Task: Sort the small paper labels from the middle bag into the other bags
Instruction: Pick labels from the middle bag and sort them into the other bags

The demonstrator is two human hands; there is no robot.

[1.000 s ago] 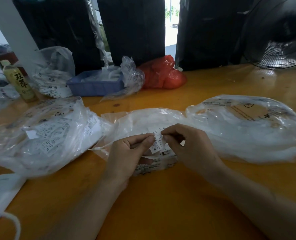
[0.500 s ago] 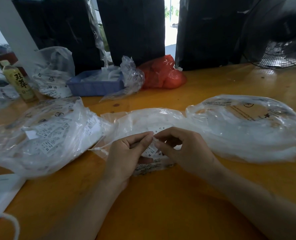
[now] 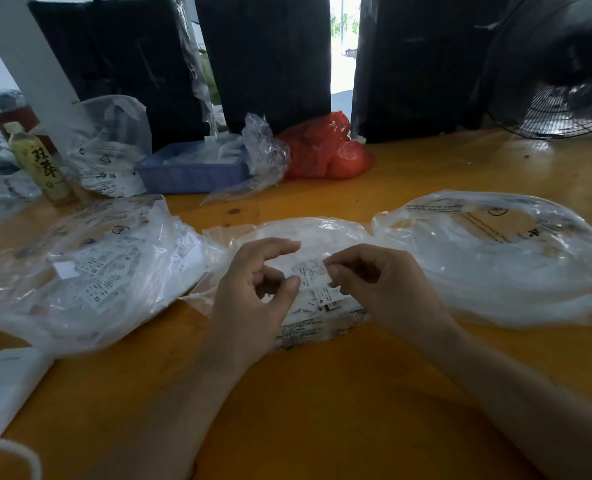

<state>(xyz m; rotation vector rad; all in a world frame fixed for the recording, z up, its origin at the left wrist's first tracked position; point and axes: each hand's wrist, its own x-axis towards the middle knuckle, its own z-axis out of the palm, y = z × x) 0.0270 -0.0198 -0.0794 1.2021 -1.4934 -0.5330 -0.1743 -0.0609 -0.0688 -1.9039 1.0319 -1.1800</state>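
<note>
Three clear plastic bags lie in a row on the orange table. The middle bag lies under my hands, with small white printed labels spilling at its mouth. One label is held above that mouth: my right hand pinches its right edge and my left hand touches its left edge with thumb and a curled finger, index finger raised. The left bag holds several white labels. The right bag bulges, and its contents look white and unclear.
A blue tray with crumpled plastic, a red bag and a yellow drink bottle stand at the back. A black fan is at the far right. A white flat device lies near the front left edge.
Both hands have lifted slightly and drawn apart. The label now shows flat between them; my left index finger has lifted off it.
</note>
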